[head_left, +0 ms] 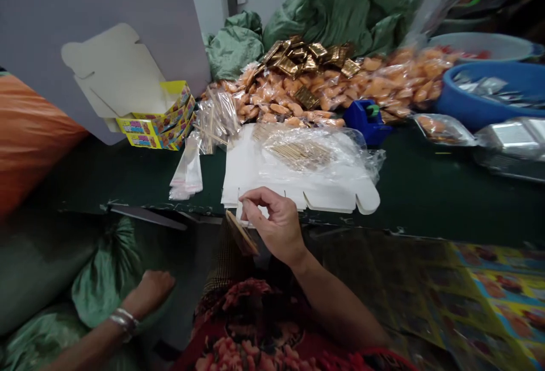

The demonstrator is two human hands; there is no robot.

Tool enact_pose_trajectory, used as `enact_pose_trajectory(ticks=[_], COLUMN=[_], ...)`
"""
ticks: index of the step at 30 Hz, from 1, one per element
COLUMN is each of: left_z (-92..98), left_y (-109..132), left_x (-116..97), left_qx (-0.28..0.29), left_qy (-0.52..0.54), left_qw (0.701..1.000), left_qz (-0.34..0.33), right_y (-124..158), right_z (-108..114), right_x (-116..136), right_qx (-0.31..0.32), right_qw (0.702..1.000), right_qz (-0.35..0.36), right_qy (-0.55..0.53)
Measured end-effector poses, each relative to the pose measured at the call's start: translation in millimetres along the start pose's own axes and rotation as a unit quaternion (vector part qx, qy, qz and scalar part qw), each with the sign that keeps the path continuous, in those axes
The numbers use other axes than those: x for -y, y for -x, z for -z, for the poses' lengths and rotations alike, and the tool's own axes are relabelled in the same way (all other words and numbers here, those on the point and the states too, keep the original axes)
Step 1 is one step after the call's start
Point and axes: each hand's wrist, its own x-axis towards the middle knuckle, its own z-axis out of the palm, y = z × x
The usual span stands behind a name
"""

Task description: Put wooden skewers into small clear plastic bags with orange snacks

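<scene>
My right hand (pixel 275 220) is closed in a pinch on a small bundle of thin wooden sticks (pixel 240 233), held just below the near edge of a flat white die-cut carton blank (pixel 340 192). On that blank lies a clear bag of more wooden sticks (pixel 300 152). My left hand (pixel 151 291), with a silver bangle at the wrist, reaches low to the left and rests against a green plastic sack (pixel 108 271); its fingers are hidden.
A pile of orange snack packets (pixel 340 90) topped with gold packets (pixel 298 58) fills the back of the dark green table (pixel 426 189). Also there: a blue tape dispenser (pixel 366 121), yellow printed boxes (pixel 159 124), empty clear sleeves (pixel 187 172), blue basin (pixel 489 92), printed sheets (pixel 498 286).
</scene>
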Motion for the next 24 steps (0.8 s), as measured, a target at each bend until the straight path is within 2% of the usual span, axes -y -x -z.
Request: enact_pose_trajectory(ticks=[2, 6, 7, 8, 10, 12, 13, 16, 20, 24], left_z=[2.4, 9.1, 8.7, 7.2, 2.1, -4.0, -6.8, -14.5, -26.5, -34.5], left_y=[3, 2, 0, -3, -10, -20, -24, -38, -52, -60], left_x=[2, 7, 9, 11, 14, 15, 14, 13, 13, 18], left_qx=[0.034, 0.167, 0.179, 0.165, 0.073, -0.013, -0.024, -0.004, -0.043, -0.043], left_qy=[0.007, 0.038, 0.044, 0.052, 0.094, 0.179, 0.233, 0.345, 0.348, 0.398], left_qw=[0.999, 0.984, 0.981, 0.983, 0.991, 0.982, 0.970, 0.936, 0.935, 0.916], left_qz=[0.016, 0.059, 0.065, 0.067, 0.064, 0.061, 0.060, 0.063, 0.060, 0.034], right_y=[-1, 0, 0, 0, 1, 1, 2, 3, 4, 3], right_z=[-2, -5, -5, -4, -3, -2, -2, -2, -2, 0], right_x=[-1, -2, -2, -2, -2, -2, -3, -4, -8, -15], right_qx=[-0.001, -0.001, -0.004, -0.006, -0.007, -0.001, 0.003, 0.019, 0.029, 0.038], right_qw=[1.000, 0.999, 0.999, 0.998, 0.997, 0.997, 0.997, 0.997, 0.999, 0.993], right_qz=[0.008, 0.016, 0.019, 0.023, 0.029, 0.024, 0.021, 0.013, -0.009, -0.039], right_qy=[0.017, 0.043, 0.050, 0.058, 0.070, 0.074, 0.073, 0.068, 0.030, -0.107])
